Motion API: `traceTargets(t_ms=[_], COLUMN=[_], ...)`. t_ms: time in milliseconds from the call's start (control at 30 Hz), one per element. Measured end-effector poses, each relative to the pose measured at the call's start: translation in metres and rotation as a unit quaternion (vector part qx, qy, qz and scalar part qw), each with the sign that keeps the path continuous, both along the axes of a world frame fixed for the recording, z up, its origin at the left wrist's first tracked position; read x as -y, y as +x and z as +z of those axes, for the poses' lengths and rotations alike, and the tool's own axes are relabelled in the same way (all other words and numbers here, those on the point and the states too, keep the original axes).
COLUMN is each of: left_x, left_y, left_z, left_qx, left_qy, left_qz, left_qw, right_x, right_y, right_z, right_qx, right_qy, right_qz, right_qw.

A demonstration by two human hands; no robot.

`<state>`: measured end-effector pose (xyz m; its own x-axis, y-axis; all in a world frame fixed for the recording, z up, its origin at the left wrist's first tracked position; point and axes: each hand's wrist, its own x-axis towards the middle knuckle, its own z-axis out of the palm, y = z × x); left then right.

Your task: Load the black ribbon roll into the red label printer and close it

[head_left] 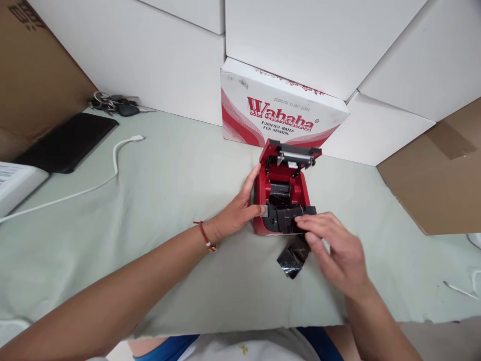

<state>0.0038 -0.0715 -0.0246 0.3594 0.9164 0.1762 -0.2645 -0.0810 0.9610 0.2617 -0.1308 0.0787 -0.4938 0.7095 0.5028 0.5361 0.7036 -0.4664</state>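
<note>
A small red label printer (257, 193) stands on the cloth with its lid (296, 153) raised. In its bay sits a roll of glossy black material (280, 189), and a black label strip (291, 258) runs out over the front edge and hangs down, curled, onto the cloth. My left hand (240, 208) grips the printer's left side, its thumb on a grey tab and its fingers along the wall. At the front opening, the fingertips of my right hand (336, 248) rest on the strip, with the thumb close beside it; the exact hold is partly hidden.
Behind the printer, a white and red water carton (283, 108) leans against white boxes (300, 40). At left lie keys (120, 105), a black flat object (71, 143) and a white cable (114, 155). Brown cardboard (439, 165) stands at right. Pale green cloth (180, 165) covers the table.
</note>
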Motion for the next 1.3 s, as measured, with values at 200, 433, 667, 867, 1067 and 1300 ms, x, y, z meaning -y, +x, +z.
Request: traceTargets(t_ms=[200,433,667,867,1067,1300], left_x=[-0.002,-0.007,-0.008,-0.007,-0.01,-0.012], left_y=[0.001,0.001,0.003,0.0,0.0,0.001], left_z=[0.001,0.001,-0.001,-0.002,-0.006,-0.007], left_qx=[0.011,-0.023,-0.018,-0.013,-0.007,0.029], left_qy=[0.001,0.023,0.042,0.03,0.025,0.008], left_qz=[0.01,0.03,0.045,0.027,0.025,0.017], left_qw=[1.0,0.999,0.998,0.999,0.999,0.999], right_x=[-0.07,-0.115,-0.1,-0.049,-0.036,-0.033], right_y=[-0.021,-0.083,-0.071,0.004,0.091,0.09], right_z=[0.041,0.04,0.052,0.096,0.072,0.002], right_qx=[0.173,0.519,0.474,0.249,0.309,0.257], right_qy=[-0.132,-0.17,-0.177,-0.246,-0.344,-0.305], right_qz=[-0.079,-0.121,-0.115,-0.107,-0.159,-0.213], right_qw=[0.973,0.829,0.855,0.931,0.872,0.892])
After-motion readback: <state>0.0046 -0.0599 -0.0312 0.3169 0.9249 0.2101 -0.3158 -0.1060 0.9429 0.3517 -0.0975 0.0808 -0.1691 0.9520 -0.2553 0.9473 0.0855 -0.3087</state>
